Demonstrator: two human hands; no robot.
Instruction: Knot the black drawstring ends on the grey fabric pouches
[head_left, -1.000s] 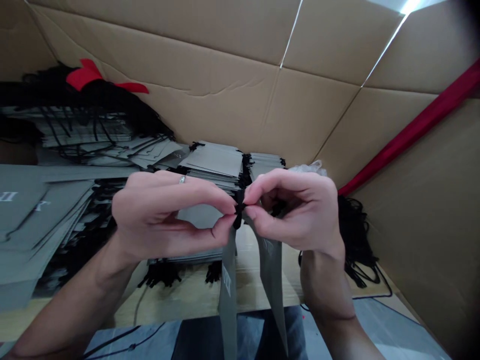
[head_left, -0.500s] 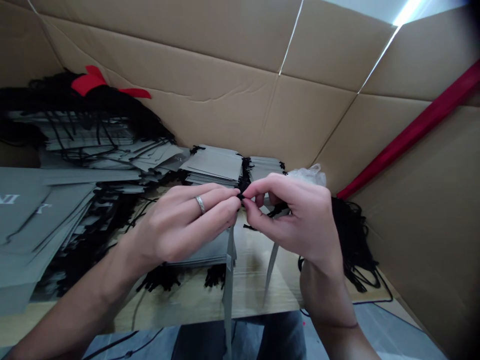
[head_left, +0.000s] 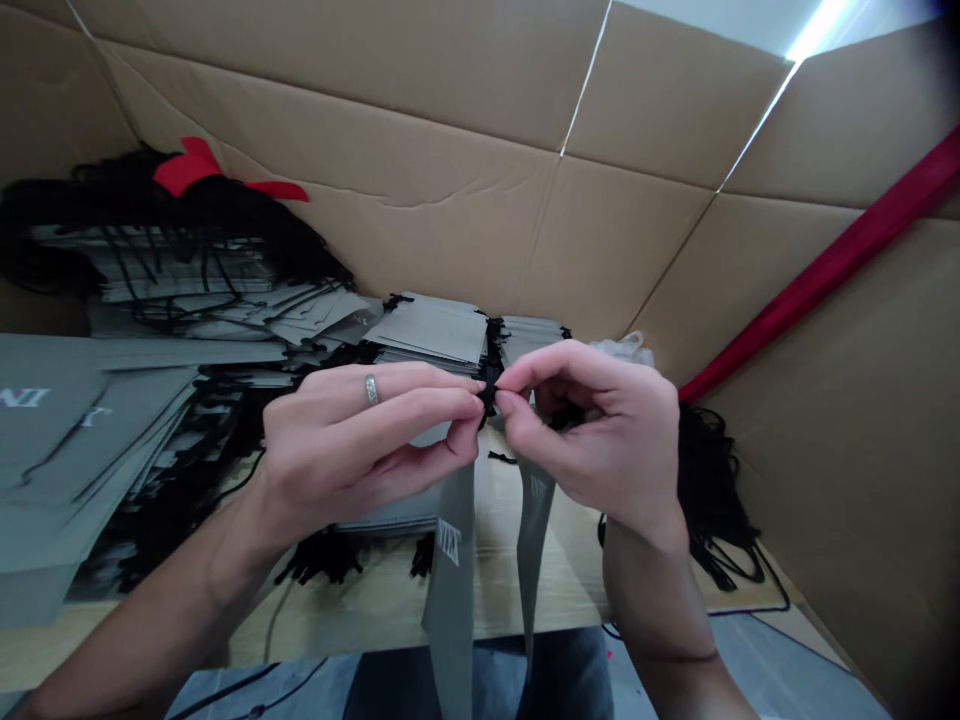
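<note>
The left hand (head_left: 360,440), a ring on one finger, and the right hand (head_left: 600,430) meet fingertip to fingertip, both pinching a thin black cord (head_left: 489,392) at the top of a flat grey paper bag (head_left: 454,580) that hangs between them over the near edge of the pale wooden worktop (head_left: 375,600). Behind lie stacks of matte grey bags (head_left: 435,330) with black cords. Creased brown cardboard (head_left: 450,200) walls the far side.

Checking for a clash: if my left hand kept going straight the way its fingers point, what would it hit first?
Almost at once the right hand: the left hand points across at it, their fingertips pinching the same black cord.
</note>
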